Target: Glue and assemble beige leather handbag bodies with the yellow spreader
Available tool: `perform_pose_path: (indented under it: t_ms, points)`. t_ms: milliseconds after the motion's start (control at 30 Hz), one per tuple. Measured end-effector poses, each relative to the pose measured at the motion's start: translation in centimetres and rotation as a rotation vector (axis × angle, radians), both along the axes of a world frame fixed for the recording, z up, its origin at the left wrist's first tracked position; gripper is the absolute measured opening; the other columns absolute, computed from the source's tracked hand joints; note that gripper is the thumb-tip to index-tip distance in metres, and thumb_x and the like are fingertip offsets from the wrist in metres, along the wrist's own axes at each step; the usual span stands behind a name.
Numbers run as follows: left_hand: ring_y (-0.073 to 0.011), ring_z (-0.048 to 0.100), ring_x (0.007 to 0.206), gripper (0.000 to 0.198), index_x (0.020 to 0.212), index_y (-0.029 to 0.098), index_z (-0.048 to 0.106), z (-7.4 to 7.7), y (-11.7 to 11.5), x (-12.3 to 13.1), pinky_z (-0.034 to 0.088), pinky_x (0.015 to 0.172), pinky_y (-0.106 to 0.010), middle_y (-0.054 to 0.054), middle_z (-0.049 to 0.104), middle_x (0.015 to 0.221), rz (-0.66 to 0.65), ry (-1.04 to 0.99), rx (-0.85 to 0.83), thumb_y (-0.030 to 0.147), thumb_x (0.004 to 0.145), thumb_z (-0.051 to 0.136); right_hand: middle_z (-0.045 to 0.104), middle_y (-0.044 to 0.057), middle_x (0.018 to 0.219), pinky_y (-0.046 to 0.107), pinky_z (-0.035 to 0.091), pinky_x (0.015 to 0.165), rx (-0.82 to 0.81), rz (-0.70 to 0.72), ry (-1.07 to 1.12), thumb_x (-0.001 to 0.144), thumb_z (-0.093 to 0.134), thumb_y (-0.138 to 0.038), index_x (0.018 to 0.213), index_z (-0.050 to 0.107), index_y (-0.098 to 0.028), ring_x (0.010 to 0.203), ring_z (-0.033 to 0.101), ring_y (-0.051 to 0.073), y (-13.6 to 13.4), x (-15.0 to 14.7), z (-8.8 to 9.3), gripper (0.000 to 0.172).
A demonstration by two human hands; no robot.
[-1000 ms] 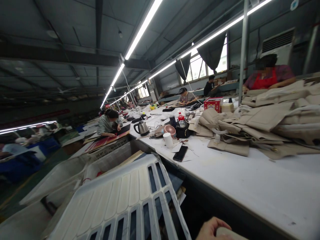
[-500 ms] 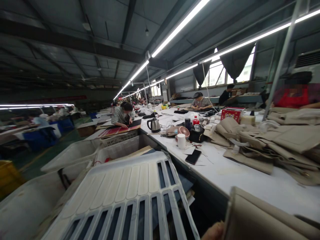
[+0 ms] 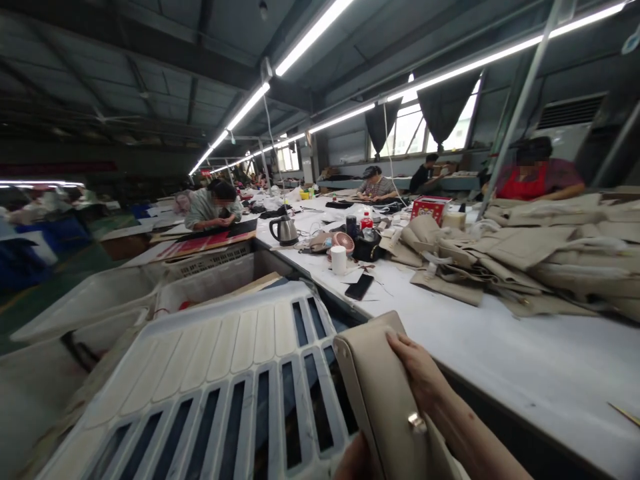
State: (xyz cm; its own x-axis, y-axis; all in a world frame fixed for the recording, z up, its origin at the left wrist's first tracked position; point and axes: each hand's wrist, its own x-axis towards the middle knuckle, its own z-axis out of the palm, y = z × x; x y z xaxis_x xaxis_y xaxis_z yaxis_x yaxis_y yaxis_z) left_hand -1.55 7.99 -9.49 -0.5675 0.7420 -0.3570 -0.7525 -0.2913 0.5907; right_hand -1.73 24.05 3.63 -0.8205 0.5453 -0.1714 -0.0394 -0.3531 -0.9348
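Note:
A beige leather handbag (image 3: 373, 360) with a metal clasp on its front is held up at the lower middle, tilted, between the white rack and the table edge. My right hand (image 3: 417, 367) grips its upper right edge, with fingers bent over the top. Low on its left side, my left hand (image 3: 356, 460) holds the bag; most of that hand is cut off by the frame or hidden behind the bag.
A slotted white plastic rack (image 3: 235, 347) lies to the left, near white bins (image 3: 90, 287). The white table (image 3: 525, 373) carries a pile of beige bag pieces (image 3: 530, 247), a phone (image 3: 359, 287), a kettle (image 3: 283, 231) and a small fan (image 3: 343, 244). Several people work farther back.
The handbag has come up and left from the lower right corner, and my right hand now shows on it. The view has turned a little to the right.

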Motion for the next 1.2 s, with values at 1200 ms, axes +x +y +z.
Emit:
perform_pose_path:
  t_ms: [1200]
  points:
    - [-0.0259, 0.059, 0.100, 0.048, 0.101, 0.017, 0.068, 9.8, -1.9, 1.1, 0.044, 0.094, -0.035, -0.007, 0.063, 0.105, 0.356, 1.045, -0.614, 0.060, 0.086, 0.053, 0.068, 0.006, 0.081, 0.028, 0.045, 0.063, 0.705, -0.145, -0.183, 0.096, 0.044, -0.038, 0.098, 0.063, -0.018, 0.070, 0.063, 0.021, -8.8, 10.9, 2.0, 0.028]
